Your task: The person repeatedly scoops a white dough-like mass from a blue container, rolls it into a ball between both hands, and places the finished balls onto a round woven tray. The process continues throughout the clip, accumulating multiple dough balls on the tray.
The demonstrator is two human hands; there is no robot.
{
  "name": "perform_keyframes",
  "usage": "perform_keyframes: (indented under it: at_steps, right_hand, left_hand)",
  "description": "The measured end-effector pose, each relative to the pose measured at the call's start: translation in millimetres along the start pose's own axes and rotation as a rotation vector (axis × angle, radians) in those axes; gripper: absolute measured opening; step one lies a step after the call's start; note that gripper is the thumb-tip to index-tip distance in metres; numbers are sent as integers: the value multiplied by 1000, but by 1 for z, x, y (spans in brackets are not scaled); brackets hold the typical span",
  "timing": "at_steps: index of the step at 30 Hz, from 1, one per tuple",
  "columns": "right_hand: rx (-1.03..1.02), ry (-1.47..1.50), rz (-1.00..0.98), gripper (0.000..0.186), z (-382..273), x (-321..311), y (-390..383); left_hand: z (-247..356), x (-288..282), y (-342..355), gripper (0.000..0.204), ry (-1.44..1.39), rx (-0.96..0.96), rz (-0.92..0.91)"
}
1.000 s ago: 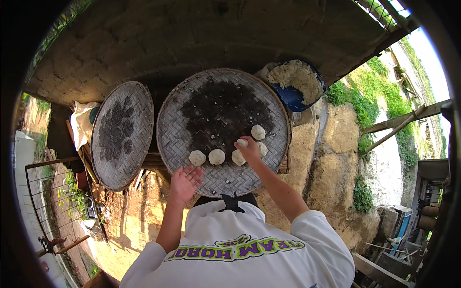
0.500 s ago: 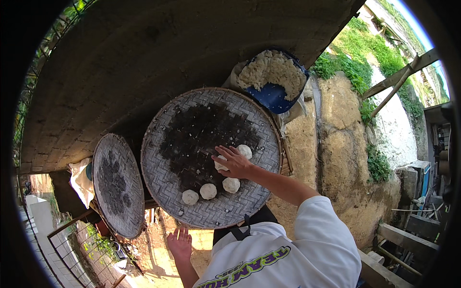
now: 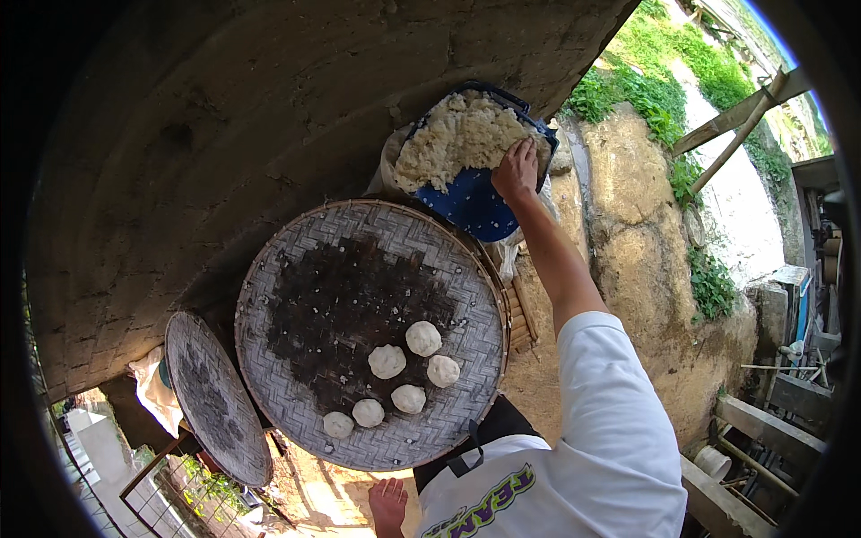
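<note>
My right hand (image 3: 517,170) reaches into a blue plastic tub (image 3: 468,208) at the far side, its fingers stretched out against the crumbly white dough-like mass (image 3: 453,139). The tub's near part shows bare blue bottom with white crumbs. Low in the view, my left hand (image 3: 388,505) hangs below the tray's near edge, fingers extended and nothing in them. Between the hands lies a round woven bamboo tray (image 3: 278,408) with a dark, worn middle. Several rough white balls (image 3: 387,361) sit on its near right part, apart from one another.
A second, smaller woven tray (image 3: 208,403) leans at the left, close to the large one. Behind both rises a brown wall (image 3: 179,161). Bamboo slats (image 3: 520,314) stick out at the large tray's right edge. Bare earth (image 3: 646,332) slopes away on the right, with wooden beams (image 3: 771,421) beyond.
My right hand has left the white ball on the tray and moved up and right into the tub. All the balls now show uncovered. My left hand appears lower and further right.
</note>
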State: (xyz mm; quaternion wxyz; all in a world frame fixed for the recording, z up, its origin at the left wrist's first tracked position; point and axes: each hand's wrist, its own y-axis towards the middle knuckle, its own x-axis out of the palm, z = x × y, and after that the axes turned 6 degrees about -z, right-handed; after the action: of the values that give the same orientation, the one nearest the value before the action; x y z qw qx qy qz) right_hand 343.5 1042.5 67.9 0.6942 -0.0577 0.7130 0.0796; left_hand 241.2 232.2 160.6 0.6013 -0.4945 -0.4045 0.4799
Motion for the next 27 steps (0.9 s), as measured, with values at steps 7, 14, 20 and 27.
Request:
perform_keyframes:
  at_steps: [7,14,20,27]
  right_hand:
    - [-14,40,-95,47,-22,26,-17]
    - [-239,47,-142,53,-25,17,-45]
    - [-24,104,-112,51,-32,29,-51]
    - [-442,217,-47,49,-30,28,-71]
  left_hand:
    - [-32,-26,23,65,9,-93,-47]
    - [-17,16,12,59,37,-30,-14]
    - [0,38,3,59,50,4,-9]
    - [-5,34,8,60,89,-6,-46]
